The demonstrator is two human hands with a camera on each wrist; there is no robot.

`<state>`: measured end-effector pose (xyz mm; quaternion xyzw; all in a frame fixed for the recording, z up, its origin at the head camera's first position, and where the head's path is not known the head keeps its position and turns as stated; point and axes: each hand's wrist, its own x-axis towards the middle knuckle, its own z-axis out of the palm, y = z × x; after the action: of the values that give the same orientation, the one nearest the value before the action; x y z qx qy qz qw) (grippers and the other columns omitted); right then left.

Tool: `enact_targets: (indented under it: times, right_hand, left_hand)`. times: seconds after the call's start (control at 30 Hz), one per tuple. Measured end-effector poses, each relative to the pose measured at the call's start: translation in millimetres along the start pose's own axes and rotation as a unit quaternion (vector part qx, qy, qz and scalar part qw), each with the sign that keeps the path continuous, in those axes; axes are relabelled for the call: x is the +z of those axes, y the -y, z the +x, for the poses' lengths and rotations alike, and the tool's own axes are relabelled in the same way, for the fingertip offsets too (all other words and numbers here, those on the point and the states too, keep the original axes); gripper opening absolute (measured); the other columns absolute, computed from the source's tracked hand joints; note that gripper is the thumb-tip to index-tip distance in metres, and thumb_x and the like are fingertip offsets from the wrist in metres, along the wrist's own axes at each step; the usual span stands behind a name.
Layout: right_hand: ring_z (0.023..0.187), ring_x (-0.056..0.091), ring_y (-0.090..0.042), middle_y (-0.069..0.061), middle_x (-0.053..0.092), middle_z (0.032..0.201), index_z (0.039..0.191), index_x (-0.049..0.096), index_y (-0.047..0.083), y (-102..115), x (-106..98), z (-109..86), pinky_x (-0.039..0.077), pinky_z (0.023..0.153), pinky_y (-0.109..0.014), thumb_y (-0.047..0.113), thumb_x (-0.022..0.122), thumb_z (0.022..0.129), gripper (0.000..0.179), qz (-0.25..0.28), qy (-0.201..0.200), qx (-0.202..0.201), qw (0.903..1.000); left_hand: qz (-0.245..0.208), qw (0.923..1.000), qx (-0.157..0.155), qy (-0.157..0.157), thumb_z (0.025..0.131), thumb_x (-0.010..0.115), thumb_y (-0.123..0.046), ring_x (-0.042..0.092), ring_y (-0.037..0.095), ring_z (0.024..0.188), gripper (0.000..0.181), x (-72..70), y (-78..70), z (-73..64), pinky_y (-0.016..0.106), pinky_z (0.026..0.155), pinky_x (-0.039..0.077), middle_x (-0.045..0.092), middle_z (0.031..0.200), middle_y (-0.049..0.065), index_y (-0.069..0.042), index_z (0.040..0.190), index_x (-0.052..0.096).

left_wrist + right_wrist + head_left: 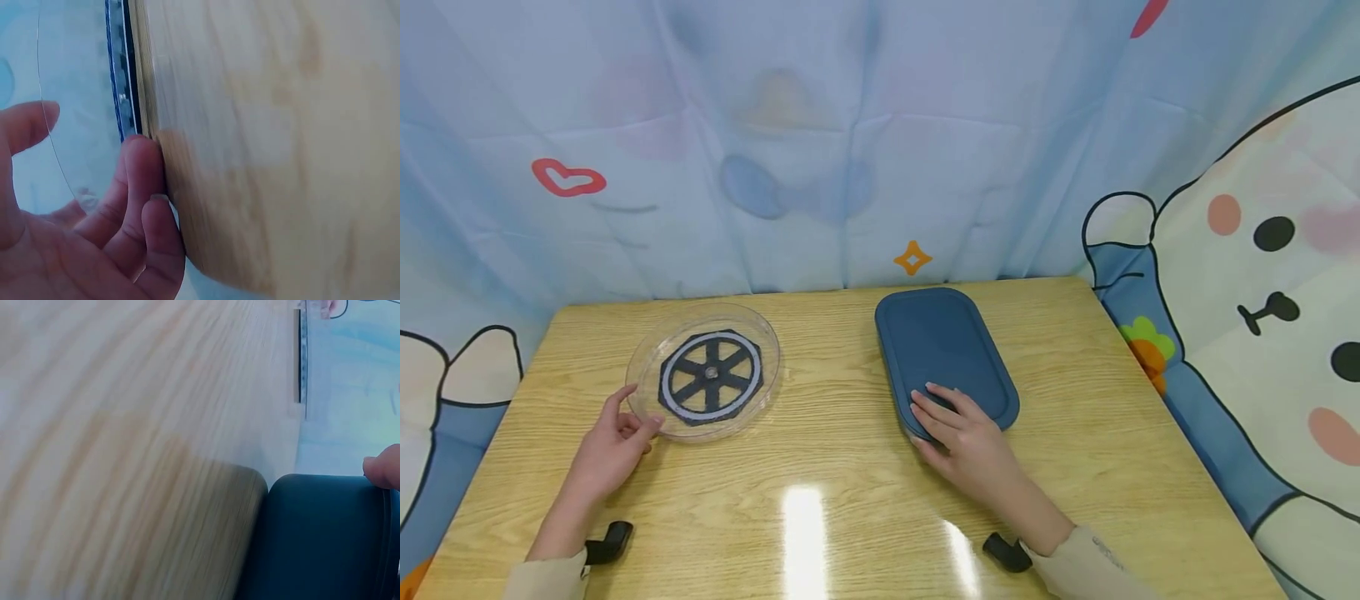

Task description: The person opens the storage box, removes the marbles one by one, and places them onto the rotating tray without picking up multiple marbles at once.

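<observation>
At eleven o'clock your left hand (pixel 610 446) touches a clear dish (pixel 646 362), at one your right hand (pixel 968 443) a blue box (pixel 940 340), fingers apart on both.

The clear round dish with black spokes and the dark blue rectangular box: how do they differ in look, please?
The clear round dish has a circular rim; the dark blue rectangular box has rounded corners. The dish is see-through around a black spoked pattern; the box's top is opaque and plain. Both lie on the wooden table.

Tray (pixel 646 358) left on table (pixel 827 375), box (pixel 943 350) right, curtain (pixel 820 142) behind.
</observation>
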<state>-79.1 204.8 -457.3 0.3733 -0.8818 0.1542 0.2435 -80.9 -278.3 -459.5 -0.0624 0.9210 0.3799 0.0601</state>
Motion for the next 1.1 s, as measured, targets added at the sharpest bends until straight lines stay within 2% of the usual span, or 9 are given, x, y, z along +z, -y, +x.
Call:
enact_targets:
  times: [0.1, 0.33, 0.8, 1.1]
  right_hand:
    - [0.122, 0.056, -0.035, -0.010, 0.065, 0.129, 0.123, 0.071, 0.002, 6.2, 6.8, 8.0, 0.046, 0.094, -0.057, 0.020, 0.087, 0.074, 0.054, -0.002, -0.004, 0.001, 1.0000]
    - [0.123, 0.056, -0.033, -0.007, 0.066, 0.128, 0.121, 0.073, 0.006, 17.4, 14.7, 19.2, 0.046, 0.096, -0.054, 0.025, 0.089, 0.074, 0.053, -0.003, 0.001, 0.020, 0.9998]
    - [0.124, 0.056, -0.031, -0.006, 0.067, 0.126, 0.118, 0.074, 0.005, 22.2, 13.6, 24.9, 0.046, 0.098, -0.047, 0.022, 0.087, 0.077, 0.047, 0.064, -0.010, 0.065, 0.9958]
    - [0.122, 0.057, -0.031, -0.010, 0.067, 0.126, 0.118, 0.072, 0.000, 26.2, 7.9, 31.1, 0.049, 0.094, -0.043, 0.016, 0.085, 0.078, 0.045, 0.129, -0.069, 0.089, 0.9852]
  left_hand:
    - [-0.006, 0.9998, 0.002, 0.019, 0.104, 0.051, -0.041, 0.053, 0.019, 0.067, 0.080, -1.1, 0.8, 1.3, 0.033, 0.061, 0.039, 0.064, 0.084, 0.007, 0.000, 0.157, 0.008]
    - [-0.050, 0.9970, -0.002, 0.060, 0.105, 0.049, -0.040, 0.057, 0.019, 0.080, 0.083, -0.6, 7.2, 4.8, 0.032, 0.071, 0.042, 0.068, 0.093, 0.008, -0.002, 0.158, -0.003]
    - [-0.072, 0.9960, 0.005, 0.053, 0.104, 0.053, -0.039, 0.056, 0.016, 0.083, 0.086, 2.0, 14.6, 7.0, 0.027, 0.074, 0.041, 0.068, 0.092, 0.007, -0.005, 0.158, -0.003]
    - [-0.071, 0.9961, 0.009, 0.051, 0.103, 0.054, -0.039, 0.054, 0.017, 0.081, 0.087, 0.9, 13.2, 6.3, 0.028, 0.074, 0.040, 0.068, 0.091, 0.007, -0.005, 0.158, -0.003]
